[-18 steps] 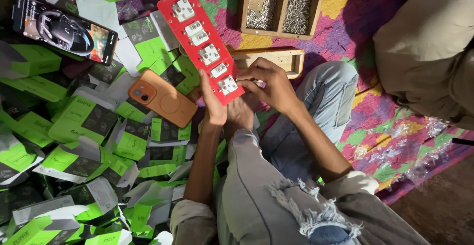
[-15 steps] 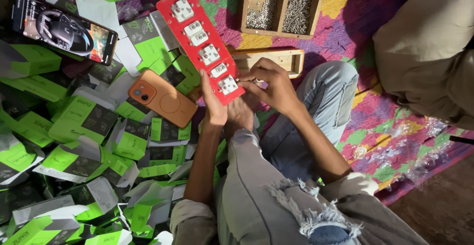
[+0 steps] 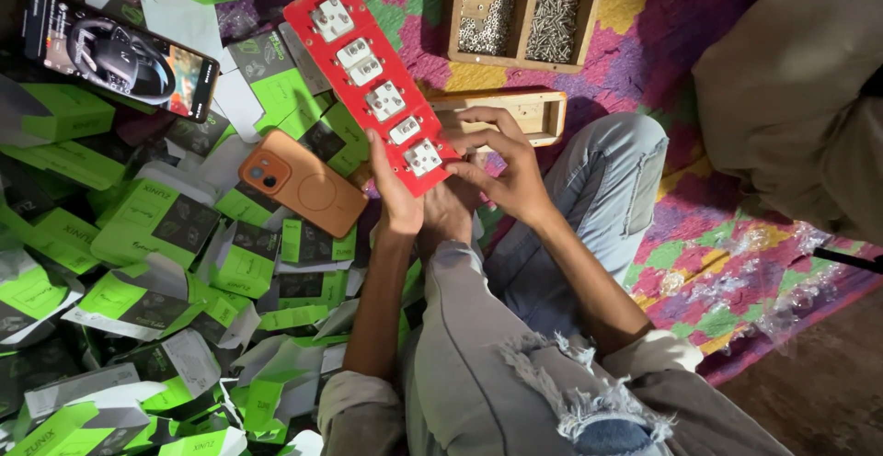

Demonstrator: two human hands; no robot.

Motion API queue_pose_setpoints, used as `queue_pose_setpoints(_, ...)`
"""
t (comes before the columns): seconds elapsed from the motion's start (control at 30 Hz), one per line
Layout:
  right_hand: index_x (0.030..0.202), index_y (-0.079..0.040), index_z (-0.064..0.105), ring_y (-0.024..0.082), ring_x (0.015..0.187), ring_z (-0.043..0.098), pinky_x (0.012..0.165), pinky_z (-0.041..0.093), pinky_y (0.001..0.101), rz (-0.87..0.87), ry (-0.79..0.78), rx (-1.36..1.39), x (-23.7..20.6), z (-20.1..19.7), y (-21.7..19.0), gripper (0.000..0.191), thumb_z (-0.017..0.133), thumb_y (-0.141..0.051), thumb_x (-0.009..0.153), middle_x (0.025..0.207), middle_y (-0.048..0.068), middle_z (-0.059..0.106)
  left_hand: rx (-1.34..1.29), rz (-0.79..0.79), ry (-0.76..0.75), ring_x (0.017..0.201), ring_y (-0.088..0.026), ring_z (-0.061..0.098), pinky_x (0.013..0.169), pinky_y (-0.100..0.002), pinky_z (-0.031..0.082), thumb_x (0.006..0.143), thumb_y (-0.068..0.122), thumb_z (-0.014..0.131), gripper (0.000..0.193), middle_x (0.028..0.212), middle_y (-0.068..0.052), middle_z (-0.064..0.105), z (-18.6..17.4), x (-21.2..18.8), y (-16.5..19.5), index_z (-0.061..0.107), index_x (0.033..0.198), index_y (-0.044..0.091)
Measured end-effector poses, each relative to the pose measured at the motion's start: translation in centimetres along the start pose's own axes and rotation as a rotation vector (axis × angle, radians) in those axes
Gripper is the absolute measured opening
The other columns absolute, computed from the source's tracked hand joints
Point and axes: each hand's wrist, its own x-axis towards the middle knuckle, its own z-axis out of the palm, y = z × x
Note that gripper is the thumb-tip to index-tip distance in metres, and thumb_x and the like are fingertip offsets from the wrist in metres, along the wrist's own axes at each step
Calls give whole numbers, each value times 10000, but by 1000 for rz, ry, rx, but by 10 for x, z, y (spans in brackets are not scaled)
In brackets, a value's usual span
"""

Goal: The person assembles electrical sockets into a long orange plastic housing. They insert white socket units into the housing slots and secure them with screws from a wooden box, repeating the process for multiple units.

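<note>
A long red switch panel with several white sockets and switches slants from upper left down to my hands. My left hand grips its lower left edge from beneath, thumb up along the side. My right hand wraps the lower right corner, fingers pressed on the last white socket. Both hands rest above my bent knees in torn grey jeans.
Many green and black cardboard boxes litter the left. An orange phone lies face down; another phone shows a lit screen. A wooden tray of screws and a wooden box sit on the colourful mat. Another person's clothed leg is right.
</note>
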Motion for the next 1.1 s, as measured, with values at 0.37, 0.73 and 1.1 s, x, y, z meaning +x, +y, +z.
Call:
queue_pose_setpoints(0.37,1150,-86,748,267,1305,575,1123,442,400,8,-37,22,-13,-2,-6,309,851,-101,859,1374,105,604,-5,24,9,1375,-248,506,1154,-430,416,1057,593,390,743,1524,-101,481,-2,-13,-1,337,1580,68)
queue_pose_setpoints(0.73,1130,-86,747,266,1309,572,1102,478,411,-11,-52,25,-25,5,-13,289,852,-90,861,1392,110,587,21,43,9,1383,-241,494,1159,-431,403,1050,597,386,746,1523,-88,475,-4,-29,5,331,1577,72)
queue_pose_setpoints(1.1,1077,-122,649,265,1291,548,1065,463,381,-55,-37,-10,-25,11,-31,340,887,-69,841,1353,103,535,42,36,15,1325,-234,539,1124,-428,444,1050,607,387,738,1465,-78,521,-9,-41,17,361,1558,71)
